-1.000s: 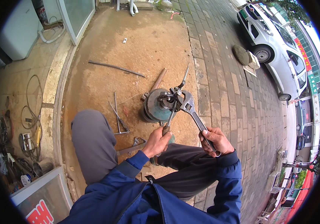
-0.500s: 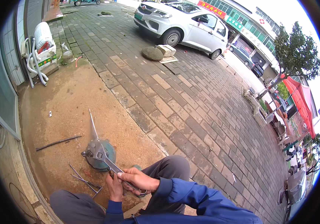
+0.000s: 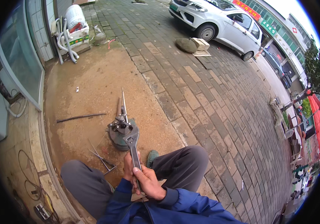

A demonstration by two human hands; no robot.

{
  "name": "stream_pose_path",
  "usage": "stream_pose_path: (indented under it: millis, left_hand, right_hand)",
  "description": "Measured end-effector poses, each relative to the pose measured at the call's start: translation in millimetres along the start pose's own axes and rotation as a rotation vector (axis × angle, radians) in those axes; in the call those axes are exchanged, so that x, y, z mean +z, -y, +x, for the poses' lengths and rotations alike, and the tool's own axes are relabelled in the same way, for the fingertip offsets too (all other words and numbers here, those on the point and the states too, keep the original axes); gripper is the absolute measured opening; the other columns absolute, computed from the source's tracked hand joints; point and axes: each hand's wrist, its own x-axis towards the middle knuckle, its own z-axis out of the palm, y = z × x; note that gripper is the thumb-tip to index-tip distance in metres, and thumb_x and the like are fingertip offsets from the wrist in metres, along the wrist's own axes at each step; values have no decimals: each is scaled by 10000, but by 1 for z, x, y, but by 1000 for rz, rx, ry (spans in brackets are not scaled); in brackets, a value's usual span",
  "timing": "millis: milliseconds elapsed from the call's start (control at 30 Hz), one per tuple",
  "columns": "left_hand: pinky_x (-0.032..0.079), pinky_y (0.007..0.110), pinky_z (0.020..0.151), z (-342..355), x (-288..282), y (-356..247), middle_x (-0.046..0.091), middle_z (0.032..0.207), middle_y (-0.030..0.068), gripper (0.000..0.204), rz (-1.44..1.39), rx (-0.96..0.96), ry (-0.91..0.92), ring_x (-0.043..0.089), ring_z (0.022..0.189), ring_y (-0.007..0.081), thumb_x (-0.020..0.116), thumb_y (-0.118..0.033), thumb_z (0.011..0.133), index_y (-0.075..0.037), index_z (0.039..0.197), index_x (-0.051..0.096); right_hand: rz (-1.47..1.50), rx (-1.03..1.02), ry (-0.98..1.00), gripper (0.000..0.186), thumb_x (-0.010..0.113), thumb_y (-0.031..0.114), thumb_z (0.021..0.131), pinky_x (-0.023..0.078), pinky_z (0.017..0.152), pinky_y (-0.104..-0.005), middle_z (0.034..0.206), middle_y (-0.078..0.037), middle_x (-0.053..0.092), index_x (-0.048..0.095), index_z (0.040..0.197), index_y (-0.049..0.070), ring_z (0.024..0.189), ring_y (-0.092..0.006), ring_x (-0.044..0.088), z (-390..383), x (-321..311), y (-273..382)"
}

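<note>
While the person squats on the ground with both knees spread, both hands close around the handle of a wrench: the right hand is clamped on its near end, and the left hand is wrapped on the handle just beyond, touching the right. From the hands the wrench runs away, and its jaw sits on the metal fitting on top of a round part that rests on the dirt patch just past the knees. Two thin rods stick out from the far side of that part. A few bent wires lie on the dirt left of the wrench, near the left knee, and a long dark bar lies further left, well apart from the part. A green shoe shows just right of the hands. Brick paving covers the ground to the right. Far off, a white car is parked, with a stone and a pale block near its front wheel. At the far left, white hoses and a white tank stand by the wall
</note>
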Motion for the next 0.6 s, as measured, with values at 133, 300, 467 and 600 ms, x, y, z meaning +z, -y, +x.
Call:
stream_pose_path:
  millis: [133,300,467,600]
  left_hand:
    - [429,282,463,-10,10,-18,506,656,8,231,-153,-29,31,518,515,116,567,-246,1014,-55,902,499]
    - [420,286,443,-13,0,-24,506,637,6,192,-160,-15,3,494,479,108,544,-199,1025,-47,919,494]
    - [421,281,438,-7,3,-19,513,622,0,186,-162,-3,24,497,470,103,542,-192,1029,-43,924,503]
    - [427,281,438,-5,1,-15,516,614,0,196,-134,3,32,502,463,104,557,-204,1024,-39,928,510]
  right_hand:
    - [-175,121,101,308,444,288,1099,408,391,-264,630,-65,524,531,1001,9,434,-135,480,-11,-56,69]
    - [-400,291,162,337,468,301,1084,350,364,-263,596,-57,494,565,940,12,392,-132,422,24,-82,130]
    - [-458,357,245,326,485,290,1078,328,343,-260,575,-60,492,568,922,15,380,-121,416,56,-93,152]
    - [-470,385,267,324,504,280,1069,316,329,-250,557,-57,485,561,905,7,376,-110,408,67,-94,160]
